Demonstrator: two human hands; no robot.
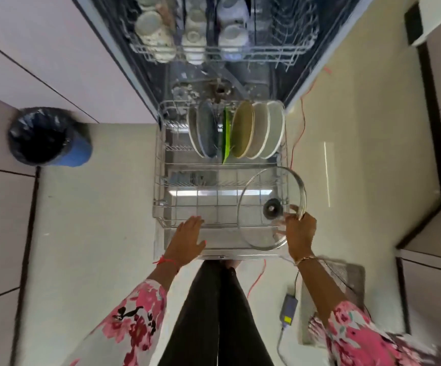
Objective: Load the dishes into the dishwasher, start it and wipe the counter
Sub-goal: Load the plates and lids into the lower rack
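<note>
Dishwasher (150, 75) open, straight ahead of both grips. Lower rack (158, 180) drawn out over the lowered door, near rim right at the fingertips. Upper rack (214, 52) farther beyond, loaded with pale mugs (150, 27). Blue bin (47, 136) with black liner on the floor, well off to the left of the left grip. Glass lid (261, 196), dark knob at its centre, tilted over the lower rack's near right corner. Row of plates (261, 130) on edge at the far end, well beyond the lid. Right grip (300, 233) curled round the lid's near rim, holding it. Left grip (187, 240) flat, fingers straight, holding nothing, at the rack's near rim; contact unclear. Grey adapter (289, 307) on the floor behind the right grip.
</note>
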